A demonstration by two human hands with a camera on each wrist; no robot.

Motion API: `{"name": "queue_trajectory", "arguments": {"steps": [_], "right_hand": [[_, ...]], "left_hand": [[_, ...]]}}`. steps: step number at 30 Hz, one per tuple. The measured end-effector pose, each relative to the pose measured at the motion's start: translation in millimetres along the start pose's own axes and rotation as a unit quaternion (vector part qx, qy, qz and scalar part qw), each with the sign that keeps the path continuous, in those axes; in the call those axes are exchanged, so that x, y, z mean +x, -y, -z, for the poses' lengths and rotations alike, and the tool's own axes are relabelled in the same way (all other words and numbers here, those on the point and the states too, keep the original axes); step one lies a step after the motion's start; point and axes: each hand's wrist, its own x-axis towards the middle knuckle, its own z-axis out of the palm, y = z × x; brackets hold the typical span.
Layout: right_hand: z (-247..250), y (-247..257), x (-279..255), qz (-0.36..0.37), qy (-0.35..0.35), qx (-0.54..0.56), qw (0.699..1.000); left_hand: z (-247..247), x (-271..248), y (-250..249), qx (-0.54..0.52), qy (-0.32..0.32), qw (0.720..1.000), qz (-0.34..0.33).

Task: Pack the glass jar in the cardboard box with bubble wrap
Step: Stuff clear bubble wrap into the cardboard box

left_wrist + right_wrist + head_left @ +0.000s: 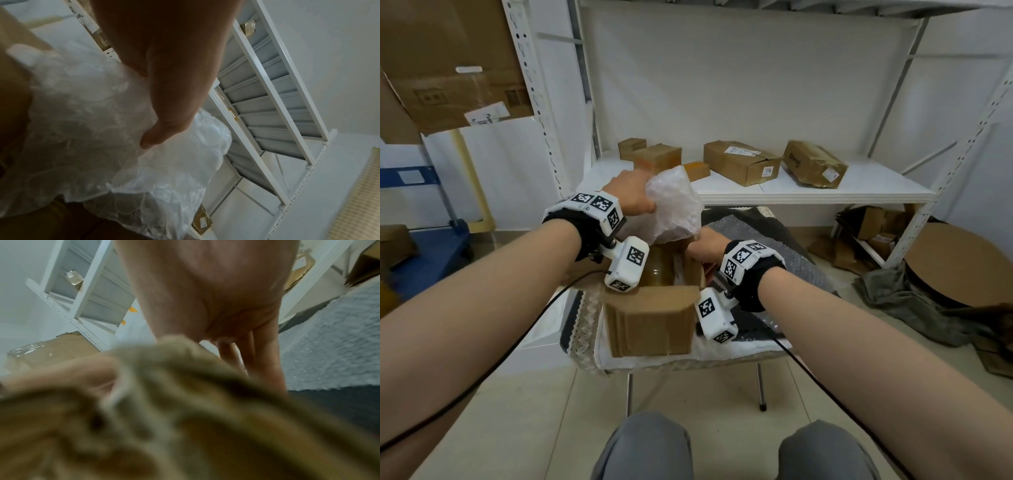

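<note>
An open brown cardboard box (650, 318) stands on a small cloth-covered table. Inside it I can see part of the glass jar (659, 270), half hidden by my left wrist camera. My left hand (630, 192) grips a crumpled wad of clear bubble wrap (674, 205) just above the box's opening; the left wrist view shows the left hand's (164, 81) fingers curled into the bubble wrap (102, 129). My right hand (707, 248) holds the box's right flap (697, 270). In the right wrist view the blurred flap (185, 386) lies between the right hand's (205, 296) thumb and fingers.
A sheet of bubble wrap (774, 246) lies on a dark surface right of the box. Behind is a white shelf (825, 192) with several cardboard boxes (743, 161). A blue cart (431, 246) stands left, a round cardboard piece (962, 263) right.
</note>
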Motion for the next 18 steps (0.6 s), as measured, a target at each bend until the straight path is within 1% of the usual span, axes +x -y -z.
{"name": "queue_trajectory", "arguments": {"steps": [5, 7, 10, 11, 13, 15, 16, 17, 18], "right_hand": [[-7, -21, -13, -0.032, 0.025, -0.022, 0.999], [-10, -27, -15, -0.045, 0.031, -0.027, 0.998], [-4, -24, -15, -0.022, 0.032, -0.075, 0.996], [-1, -21, -13, -0.011, 0.02, -0.1, 0.995], [6, -15, -9, -0.004, -0.056, -0.155, 0.986], [10, -10, -4, -0.031, -0.145, -0.16, 0.976], [10, -7, -4, -0.04, -0.174, -0.158, 0.971], [10, -4, -7, -0.036, -0.189, -0.174, 0.966], [9, -1, -8, -0.013, -0.193, -0.196, 0.961]], "left_hand": [[-17, -10, -8, 0.013, 0.043, 0.999, 0.0], [-21, -11, -7, 0.014, 0.044, 0.999, -0.002], [-20, -11, -6, 0.01, 0.03, 0.999, -0.006], [-19, -11, -6, 0.01, 0.02, 1.0, -0.009], [-16, -10, -9, 0.008, -0.01, 1.0, -0.009], [-15, -10, -10, 0.012, -0.03, 0.999, -0.004], [-15, -10, -9, 0.015, -0.028, 0.999, 0.0], [-16, -9, -8, 0.017, -0.025, 1.0, 0.006], [-18, -8, -7, 0.016, -0.024, 1.0, 0.012]]}}
